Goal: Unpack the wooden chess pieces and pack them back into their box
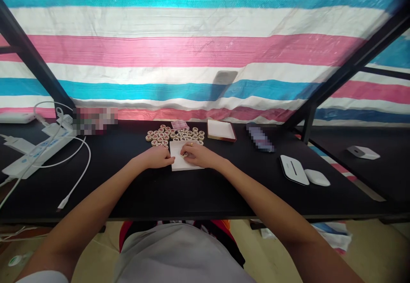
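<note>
A shallow white box (179, 167) lies on the black table in front of me. My left hand (156, 157) is closed at its left side, the thumb over the rim and the other fingers mostly hidden. Over the inside of the box, my right hand (199, 154) pinches a round xiangqi piece (183, 155) with dark marking. Just beyond the box, many wooden xiangqi pieces (157, 137) form a cluster, red-marked on the left and dark-marked on the right. Behind them lies a pink printed sheet (180, 125).
A box lid (221, 129) lies back right, with a blurred dark object (260, 137) beyond it. Further right are a white flat device (294, 170) and a white rounded case (317, 177). A power strip (33, 155) and white cables (87, 163) occupy the left. Striped sheeting (192, 52) hangs behind.
</note>
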Available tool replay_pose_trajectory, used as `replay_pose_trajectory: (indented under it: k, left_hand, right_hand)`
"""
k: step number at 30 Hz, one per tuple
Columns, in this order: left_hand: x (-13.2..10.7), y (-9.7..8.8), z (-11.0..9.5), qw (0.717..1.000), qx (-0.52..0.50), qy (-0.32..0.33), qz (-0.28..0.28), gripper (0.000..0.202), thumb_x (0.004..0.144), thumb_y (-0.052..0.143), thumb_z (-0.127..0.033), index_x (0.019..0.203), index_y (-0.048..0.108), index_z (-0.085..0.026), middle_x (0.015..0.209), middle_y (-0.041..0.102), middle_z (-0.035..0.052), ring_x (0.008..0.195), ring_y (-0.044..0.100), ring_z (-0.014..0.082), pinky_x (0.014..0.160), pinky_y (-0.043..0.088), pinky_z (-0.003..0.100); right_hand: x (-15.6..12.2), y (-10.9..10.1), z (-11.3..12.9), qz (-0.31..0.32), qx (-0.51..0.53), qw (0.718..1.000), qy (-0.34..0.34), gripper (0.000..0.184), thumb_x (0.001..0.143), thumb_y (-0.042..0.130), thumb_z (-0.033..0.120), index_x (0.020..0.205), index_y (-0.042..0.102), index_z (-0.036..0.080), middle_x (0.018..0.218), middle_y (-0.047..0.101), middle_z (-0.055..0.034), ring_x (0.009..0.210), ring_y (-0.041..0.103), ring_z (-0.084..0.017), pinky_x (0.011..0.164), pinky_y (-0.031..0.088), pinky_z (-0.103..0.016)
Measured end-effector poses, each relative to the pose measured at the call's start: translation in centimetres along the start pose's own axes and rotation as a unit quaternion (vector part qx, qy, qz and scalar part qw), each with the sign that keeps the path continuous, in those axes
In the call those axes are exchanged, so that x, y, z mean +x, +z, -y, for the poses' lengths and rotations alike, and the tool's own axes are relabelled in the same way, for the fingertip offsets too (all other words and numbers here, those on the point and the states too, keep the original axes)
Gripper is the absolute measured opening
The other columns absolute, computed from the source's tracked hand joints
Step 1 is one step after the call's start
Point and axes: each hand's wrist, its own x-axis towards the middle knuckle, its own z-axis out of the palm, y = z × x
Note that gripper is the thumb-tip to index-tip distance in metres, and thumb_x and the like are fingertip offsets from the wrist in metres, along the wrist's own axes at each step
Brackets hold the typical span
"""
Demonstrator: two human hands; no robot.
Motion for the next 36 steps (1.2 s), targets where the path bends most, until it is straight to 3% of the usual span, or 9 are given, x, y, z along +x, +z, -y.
replay_pose_trajectory:
  k: [9,15,18,23,32,36]
  left_hand:
    - [0.1,0.2,0.2,1.0,-0.014,-0.003,0.002,0.046,0.085,0.039,-0.041,0.051,0.058,-0.016,0.051,0.052,0.0028,0.046,0.04,0.0114,0.05,0.025,0.026]
    - [0.2,0.7,0.8,1.0,-0.004,0.014,-0.008,0.048,0.086,0.037,-0.041,0.05,0.056,-0.015,0.05,0.051,0.003,0.046,0.039,0.0112,0.049,0.024,0.027]
    - [0.2,0.6,0.8,1.0,0.003,0.015,-0.009,0.048,0.086,0.036,-0.041,0.05,0.056,-0.016,0.05,0.051,0.0029,0.046,0.039,0.0112,0.049,0.024,0.027]
    - [0.0,0.3,0.4,1.0,0.001,0.015,-0.006,0.048,0.085,0.038,-0.04,0.049,0.057,-0.016,0.05,0.052,0.003,0.046,0.041,0.0115,0.049,0.025,0.027]
    - [-0.1,0.0,0.2,1.0,-0.001,0.009,0.017,0.053,0.088,0.036,-0.046,0.052,0.062,-0.016,0.053,0.056,0.0048,0.049,0.047,0.014,0.051,0.028,0.029]
    - [-0.2,-0.1,-0.1,1.0,0.012,-0.004,0.012,0.059,0.091,0.029,-0.049,0.057,0.064,-0.015,0.059,0.06,0.0074,0.052,0.051,0.0154,0.051,0.029,0.028]
  right_hand:
    - [-0.2,-0.6,-0.5,-0.07,0.074,0.995,0.021,0.019,0.077,0.056,0.016,0.096,0.059,0.019,0.099,0.056,-0.0042,0.082,0.053,-0.014,0.075,0.046,-0.027]
    - [-1.0,-2.8,-3.0,-0.165,0.0,0.981,0.106,0.027,0.075,0.054,0.018,0.102,0.059,0.018,0.096,0.055,-0.005,0.082,0.054,-0.017,0.078,0.045,-0.031]
    - [-1.8,-3.7,-4.9,-0.146,-0.049,0.974,0.167,0.026,0.073,0.053,0.019,0.099,0.058,0.018,0.089,0.054,-0.0045,0.083,0.053,-0.019,0.08,0.043,-0.033]
    - [-2.3,-3.7,-6.8,-0.065,-0.079,0.965,0.242,0.024,0.071,0.056,0.023,0.094,0.056,0.018,0.086,0.056,-0.0038,0.079,0.053,-0.019,0.074,0.043,-0.031]
    - [-2.2,-3.9,-6.2,-0.055,-0.061,0.97,0.227,0.021,0.077,0.058,0.03,0.094,0.056,0.017,0.091,0.062,-0.0057,0.078,0.056,-0.018,0.071,0.043,-0.03]
    - [-1.8,-4.4,-5.2,-0.107,-0.053,0.971,0.208,0.017,0.081,0.054,0.029,0.093,0.06,0.018,0.092,0.065,-0.0053,0.08,0.058,-0.018,0.073,0.044,-0.03]
